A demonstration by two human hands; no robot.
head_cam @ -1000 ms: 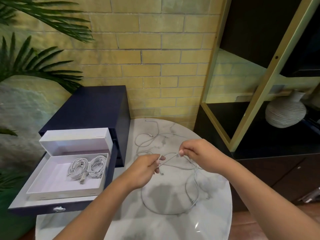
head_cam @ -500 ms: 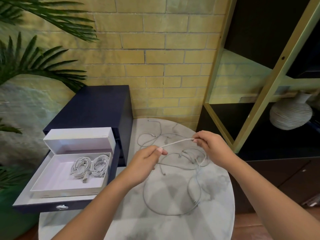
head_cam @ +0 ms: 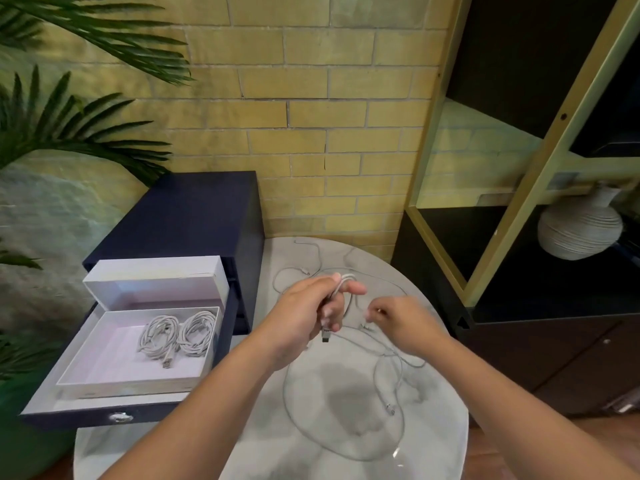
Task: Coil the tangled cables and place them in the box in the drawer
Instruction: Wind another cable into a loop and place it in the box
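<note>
Two coiled cables (head_cam: 157,336) (head_cam: 197,332) lay side by side in the white box (head_cam: 138,388), near its back wall, and they touched each other. The lid of the box stood open behind them. The box sat inside the open drawer (head_cam: 86,415) of a dark blue cabinet (head_cam: 187,216), at the left of the round marble table (head_cam: 433,393).

Above the table, near its middle, the left hand (head_cam: 304,317) held the white cable (head_cam: 341,284). The cable was folded over the index finger in a small loop. The thumb pressed it from above and the other fingers were curled around the strands below. A dark plug (head_cam: 325,336) hung down just under these fingers.

A little to the right, the right hand (head_cam: 405,322) was raised over the table with its fingers bent and the fingertips close together. This hand was blurred, so I cannot tell if it pinched a strand.

Under both hands the loose cables (head_cam: 389,407) were spread on the marble in wide loops, and they reached toward the far edge of the table.

At the far right, a ribbed pale vase (head_cam: 578,230) stood on a black shelf with a gold frame (head_cam: 519,188).
</note>
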